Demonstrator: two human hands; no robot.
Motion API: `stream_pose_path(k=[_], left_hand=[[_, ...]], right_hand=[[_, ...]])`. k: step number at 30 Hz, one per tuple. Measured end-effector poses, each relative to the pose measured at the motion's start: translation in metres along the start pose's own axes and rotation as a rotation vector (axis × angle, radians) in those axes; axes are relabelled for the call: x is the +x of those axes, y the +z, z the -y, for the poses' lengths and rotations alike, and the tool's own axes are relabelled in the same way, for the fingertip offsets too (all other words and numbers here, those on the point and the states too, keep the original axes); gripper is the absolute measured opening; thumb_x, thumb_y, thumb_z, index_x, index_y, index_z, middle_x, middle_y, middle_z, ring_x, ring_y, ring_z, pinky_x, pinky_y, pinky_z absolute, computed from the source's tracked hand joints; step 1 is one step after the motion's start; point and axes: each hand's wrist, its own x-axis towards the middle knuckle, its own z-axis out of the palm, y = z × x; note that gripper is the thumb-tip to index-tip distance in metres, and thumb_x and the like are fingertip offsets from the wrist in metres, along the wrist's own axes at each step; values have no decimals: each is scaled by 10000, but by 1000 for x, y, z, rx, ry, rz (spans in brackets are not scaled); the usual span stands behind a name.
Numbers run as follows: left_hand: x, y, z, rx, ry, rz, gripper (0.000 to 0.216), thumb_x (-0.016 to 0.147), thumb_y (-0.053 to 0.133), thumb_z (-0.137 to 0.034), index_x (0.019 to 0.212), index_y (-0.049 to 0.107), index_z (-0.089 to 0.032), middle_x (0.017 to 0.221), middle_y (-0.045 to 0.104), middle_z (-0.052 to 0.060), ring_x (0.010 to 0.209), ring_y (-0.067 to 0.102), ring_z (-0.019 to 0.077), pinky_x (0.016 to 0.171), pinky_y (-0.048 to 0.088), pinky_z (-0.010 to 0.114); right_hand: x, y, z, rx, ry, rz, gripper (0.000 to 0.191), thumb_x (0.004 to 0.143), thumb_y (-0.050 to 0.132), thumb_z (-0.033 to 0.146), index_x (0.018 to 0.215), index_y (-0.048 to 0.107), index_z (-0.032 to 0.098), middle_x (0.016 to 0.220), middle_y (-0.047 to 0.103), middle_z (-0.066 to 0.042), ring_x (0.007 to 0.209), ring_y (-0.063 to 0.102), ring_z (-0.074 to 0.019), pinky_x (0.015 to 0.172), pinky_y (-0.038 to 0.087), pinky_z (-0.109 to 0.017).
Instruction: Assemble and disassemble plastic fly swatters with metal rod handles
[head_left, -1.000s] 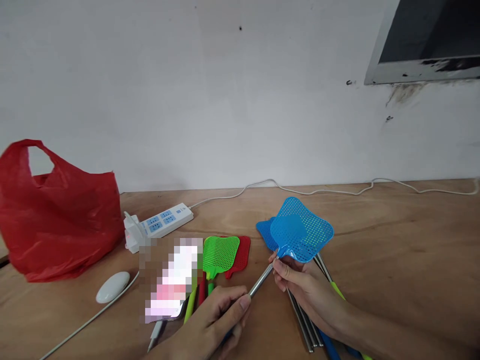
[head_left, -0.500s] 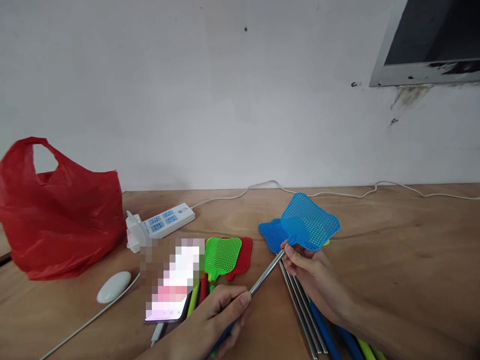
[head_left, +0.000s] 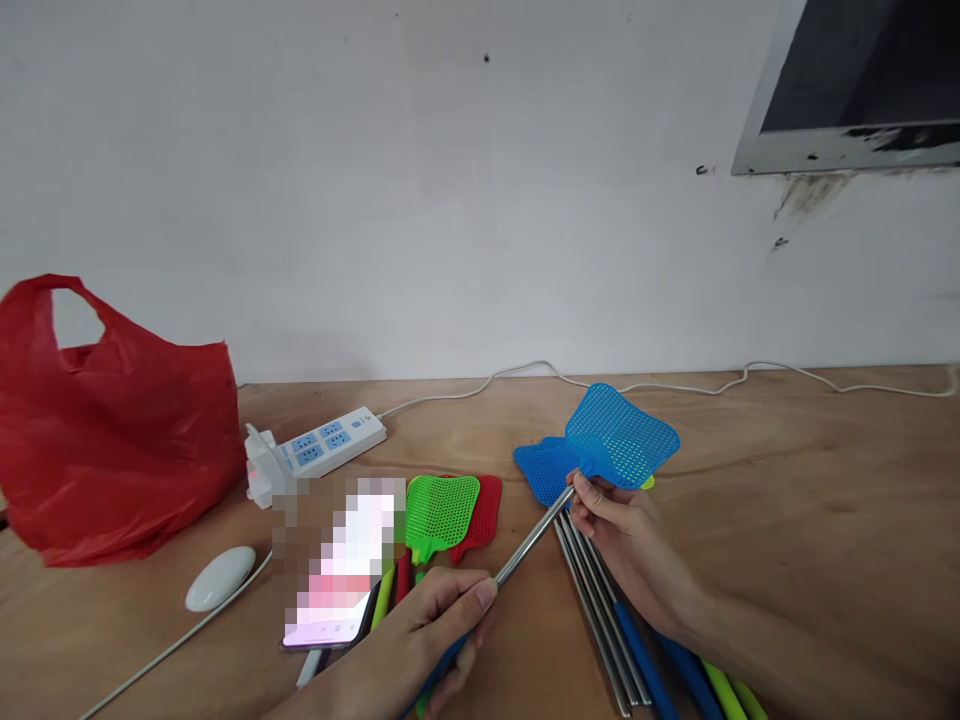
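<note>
A blue fly swatter (head_left: 622, 437) with a metal rod is held above the table. My left hand (head_left: 442, 635) is closed round it where the rod meets the blue handle. With thumb and fingers, my right hand (head_left: 626, 530) pinches the rod's upper end, just under the perforated head. Beneath lie more blue swatter heads (head_left: 541, 468), partly covered, with several metal rods (head_left: 600, 610) and blue and yellow-green handles running toward me. Left of them rest a green swatter head (head_left: 442, 515) and a red one (head_left: 484, 515), their handles partly hidden by my left hand.
A phone (head_left: 341, 590) with a blurred, lit screen lies left of the green swatter. Behind it is a white power strip (head_left: 341, 443), its cord along the wall. A white mouse-shaped object (head_left: 220, 579) and a red plastic bag (head_left: 127, 440) are at left.
The view has shifted slightly, so most things appear a little further left. Both hands keep their hold on the blue swatter, whose head looks slightly more tilted.
</note>
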Motion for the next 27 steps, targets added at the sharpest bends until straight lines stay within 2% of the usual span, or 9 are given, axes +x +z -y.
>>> stream_pose_path(k=[6, 11, 15, 18, 23, 25, 27], left_hand=[[1, 0, 3, -22, -5, -7, 561, 855, 464, -774, 741, 448, -225, 375, 375, -124, 287, 274, 65, 306, 184, 176], [0, -1, 4, -7, -20, -5, 621, 824, 470, -811, 906, 540, -199, 404, 379, -134, 304, 251, 72, 318, 184, 193], [1, -2, 3, 15, -11, -57, 639, 807, 506, -812, 903, 565, -183, 454, 296, -135, 385, 220, 73, 391, 170, 215], [0, -1, 6, 36, -21, -121, 645, 801, 511, -815, 891, 582, -181, 520, 267, -123, 450, 204, 81, 438, 180, 229], [-6, 3, 7, 170, -20, -252, 656, 815, 464, -828, 928, 627, -203, 639, 390, -65, 542, 334, 113, 480, 274, 238], [-9, 4, 5, 254, 33, -296, 611, 861, 442, -791, 908, 651, -218, 711, 479, -29, 641, 432, 139, 565, 367, 235], [-12, 5, 4, 324, 86, -306, 576, 910, 410, -746, 902, 671, -233, 804, 566, 1, 782, 518, 172, 716, 429, 240]], right_hand=[[1, -2, -2, 2, -9, 0, 334, 522, 958, 340, 650, 701, 170, 697, 573, 12, 631, 448, -96, 530, 399, -201], [8, -4, 9, 46, 23, 4, 339, 550, 939, 376, 676, 696, 176, 646, 570, 17, 610, 476, -107, 511, 414, -204], [16, -8, 13, 118, 79, -53, 386, 583, 896, 489, 677, 689, 177, 627, 577, 13, 579, 486, -112, 492, 434, -210], [19, -13, 8, 67, 67, -61, 391, 649, 856, 529, 688, 696, 175, 584, 563, 18, 537, 471, -104, 474, 417, -203], [19, -16, 1, -50, -40, -20, 376, 748, 795, 540, 763, 718, 172, 588, 581, 15, 529, 482, -96, 481, 402, -199], [17, -15, 1, -69, -63, -5, 382, 745, 797, 546, 766, 715, 173, 585, 578, 17, 522, 483, -95, 477, 396, -203], [13, -13, 1, -87, -60, -5, 397, 720, 812, 553, 758, 711, 171, 570, 568, 21, 506, 476, -94, 465, 385, -208]])
